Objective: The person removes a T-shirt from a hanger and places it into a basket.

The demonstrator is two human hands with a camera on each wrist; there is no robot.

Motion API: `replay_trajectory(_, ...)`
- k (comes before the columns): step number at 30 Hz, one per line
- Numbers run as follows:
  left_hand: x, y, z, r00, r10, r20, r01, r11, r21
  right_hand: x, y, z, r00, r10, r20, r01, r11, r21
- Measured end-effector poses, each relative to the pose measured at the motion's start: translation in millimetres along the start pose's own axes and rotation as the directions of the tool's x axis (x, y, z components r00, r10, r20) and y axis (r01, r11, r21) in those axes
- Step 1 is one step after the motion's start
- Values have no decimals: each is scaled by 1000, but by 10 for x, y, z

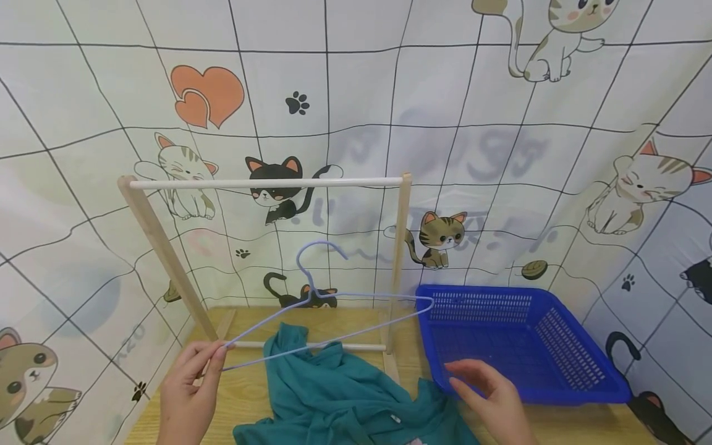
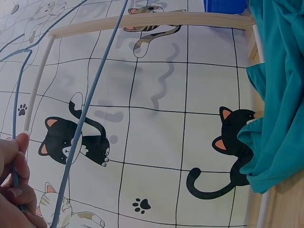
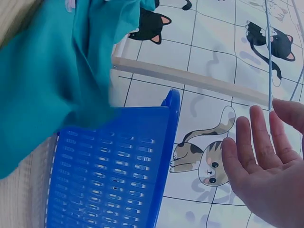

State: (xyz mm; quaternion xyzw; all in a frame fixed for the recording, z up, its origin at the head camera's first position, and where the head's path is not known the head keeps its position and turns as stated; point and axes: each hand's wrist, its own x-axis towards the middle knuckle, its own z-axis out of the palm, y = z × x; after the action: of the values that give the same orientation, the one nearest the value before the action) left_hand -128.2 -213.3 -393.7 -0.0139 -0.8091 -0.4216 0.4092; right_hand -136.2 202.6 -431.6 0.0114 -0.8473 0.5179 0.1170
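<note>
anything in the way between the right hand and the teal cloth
Nothing visible stands between the right hand and the teal cloth. In the head view, the blue basket shows behind that hand, and the hanger in the left hand passes higher up.

Hanger (image 1: 313,295): thin rod, smooth, low sheen — plastic or plastic-coated wire, cannot tell which. Garment (image 1: 334,395): woven or knit cloth, matt, soft, deeply creased. Basket (image 1: 478,304): moulded plastic, slightly glossy along the smooth rim, walls pierced like mesh. Rack uprights (image 1: 400,247), 2 in number: bare wood, matt, smooth-sided. Top rail (image 1: 334,183): smooth, faint sheen — material unclear. Tabletop (image 1: 241,389): wood-grain surface, satin. Wall covering (image 1: 356,86): thin printed sheet, mostly matt, rippled; cloth or plastic film, indistinguishable.
</note>
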Motion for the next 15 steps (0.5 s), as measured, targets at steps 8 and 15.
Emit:
replay_trajectory(8,12,11,-11,1000,-4,-18,4,1000,-5,31,-11,-17,998,-59,7,59,997,-54)
replay_trajectory(15,54,78,-149,994,-56,-95,58,998,20,89,-39,-13,994,-108,9,109,991,-75)
